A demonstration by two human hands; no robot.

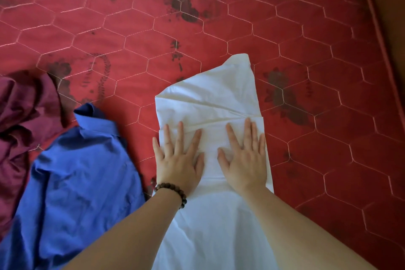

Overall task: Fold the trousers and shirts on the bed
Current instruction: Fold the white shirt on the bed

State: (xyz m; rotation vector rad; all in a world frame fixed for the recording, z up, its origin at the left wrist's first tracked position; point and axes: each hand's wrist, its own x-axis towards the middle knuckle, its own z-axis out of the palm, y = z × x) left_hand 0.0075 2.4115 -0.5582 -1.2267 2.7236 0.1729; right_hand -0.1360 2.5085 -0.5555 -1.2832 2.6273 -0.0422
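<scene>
On the red quilted bed [197, 28], near its middle and toward the near edge, a white shirt [210, 103] lies partly folded into a long narrow shape, its far end drawn up to a point and its near end running out of view between the person's forearms. Both hands lie flat on it, palms down, side by side and slightly apart. Left hand [178, 160] presses the shirt's left edge with fingers spread; its grip is fully open and has hold of nothing. A dark beaded bracelet [173, 192] circles that wrist. Right hand [245, 158] presses the right half of the shirt, fingers likewise spread and straight, its grip open and empty too. Creases fan across the cloth just beyond the fingertips. To the left, just beside the white shirt but not touching it, a blue shirt [76, 171] lies loose and rumpled, collar pointing away. Farther left, a crumpled maroon garment [19, 116] touches the blue one and runs out of view. Dark flower prints [184, 2] mark the bed's hexagon-stitched cover.
</scene>
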